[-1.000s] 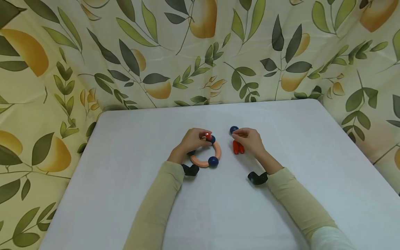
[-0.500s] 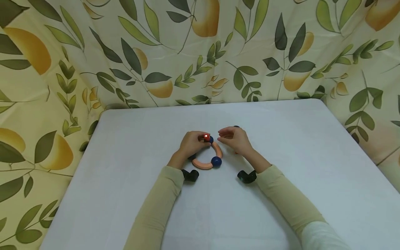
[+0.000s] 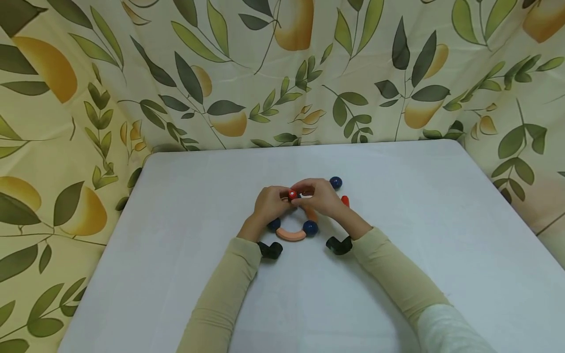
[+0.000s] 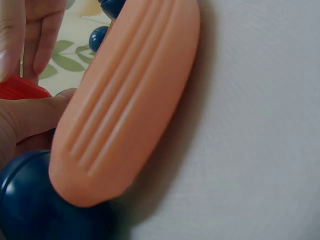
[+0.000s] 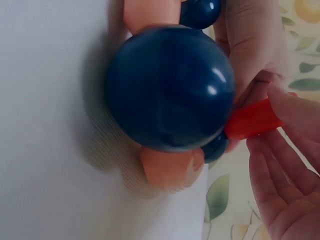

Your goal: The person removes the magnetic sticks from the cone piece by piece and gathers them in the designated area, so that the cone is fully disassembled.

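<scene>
A ring of peach curved rods [image 3: 291, 235] and blue balls [image 3: 310, 228] lies on the white table. At its far side my left hand [image 3: 270, 200] pinches a short red rod [image 3: 292, 195] low down, where it rises from a blue ball. My right hand [image 3: 321, 197] meets it from the other side, its thumb and fingers on the rod's upper end. In the right wrist view the red rod [image 5: 255, 119] runs between both hands, and a near blue ball [image 5: 170, 90] covers part of the ring. Seen from the left wrist, a curved rod [image 4: 125, 100] fills the middle.
Behind my right hand sits a loose blue ball [image 3: 336, 183]. Another red rod [image 3: 345, 201] shows beside the right wrist, partly covered. A black wrist camera [image 3: 270, 250] hangs below each cuff. Patterned cloth [image 3: 282, 98] rises at the table's back edge.
My right hand has moved left from the loose ball and red rods to the red rod at my left hand. The ring has shifted slightly toward me; the left hand keeps its grip.
</scene>
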Demonstrator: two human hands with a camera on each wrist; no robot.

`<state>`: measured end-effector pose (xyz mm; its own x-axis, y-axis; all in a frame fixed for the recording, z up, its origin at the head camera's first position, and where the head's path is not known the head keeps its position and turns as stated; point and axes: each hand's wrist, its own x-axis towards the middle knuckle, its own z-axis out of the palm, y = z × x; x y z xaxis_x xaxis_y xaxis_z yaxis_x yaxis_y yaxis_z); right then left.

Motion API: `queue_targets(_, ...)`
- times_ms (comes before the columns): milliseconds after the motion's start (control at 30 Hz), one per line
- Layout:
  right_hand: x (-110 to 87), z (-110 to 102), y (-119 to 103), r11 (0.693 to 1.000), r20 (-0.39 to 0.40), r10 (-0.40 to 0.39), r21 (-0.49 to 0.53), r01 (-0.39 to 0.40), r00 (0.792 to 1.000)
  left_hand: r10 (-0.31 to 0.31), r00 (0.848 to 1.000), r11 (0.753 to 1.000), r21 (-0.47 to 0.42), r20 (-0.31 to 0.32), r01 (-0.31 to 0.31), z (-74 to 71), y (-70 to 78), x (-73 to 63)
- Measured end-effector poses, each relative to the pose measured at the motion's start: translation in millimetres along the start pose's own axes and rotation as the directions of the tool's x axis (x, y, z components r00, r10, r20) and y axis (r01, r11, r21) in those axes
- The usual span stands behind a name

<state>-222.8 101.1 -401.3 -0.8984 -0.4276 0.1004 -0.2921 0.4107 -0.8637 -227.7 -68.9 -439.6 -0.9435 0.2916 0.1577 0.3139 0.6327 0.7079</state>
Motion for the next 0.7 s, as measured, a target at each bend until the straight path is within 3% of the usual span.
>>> queue_targets(333,-0.7,3.6,4.0,0.997,-0.063,-0.078,-0.032,0.076,0.995,0.027,0.999,1.0,-0.007,-0.032,-0.027,2.7,-1.4,-2.5)
queue_targets(700,1.4,3.6,3.0,0.993,-0.073,-0.065,-0.1,0.057,0.995,0.084,0.994,0.996,0.015,-0.074,-0.084,6.5,-5.7,-3.0)
